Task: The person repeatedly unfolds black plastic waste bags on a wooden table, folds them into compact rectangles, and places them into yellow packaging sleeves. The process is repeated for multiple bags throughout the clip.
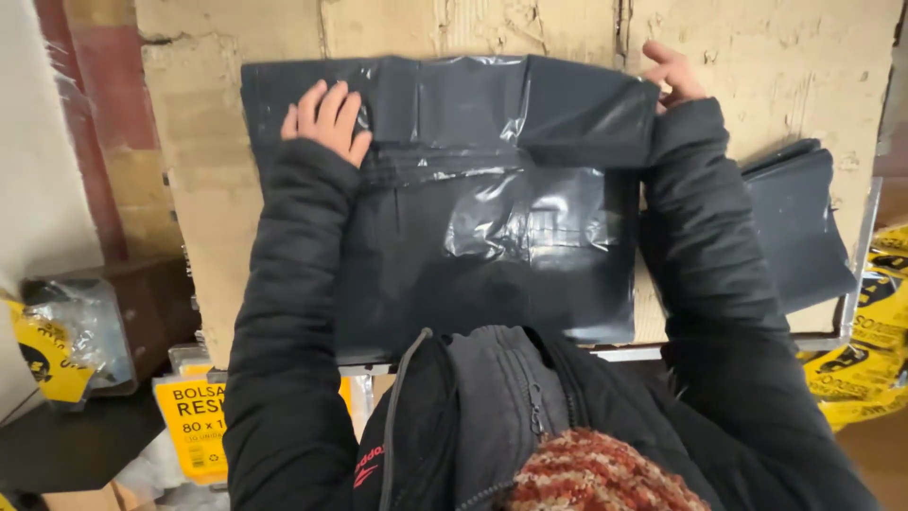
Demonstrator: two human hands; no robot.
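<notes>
A large black plastic bag (492,227) lies flat on a cardboard-covered table (218,170), its far edge folded back toward me. My left hand (326,118) presses flat on the bag's far left part, fingers spread. My right hand (673,76) is at the far right corner of the fold, fingers curled on the bag's edge. Both arms are in black padded sleeves.
A stack of folded black bags (799,222) lies at the table's right. Yellow printed packages (875,331) sit lower right, another yellow package (194,426) lower left, and a clear plastic bundle (80,326) at the left. A red-brown wall strip stands far left.
</notes>
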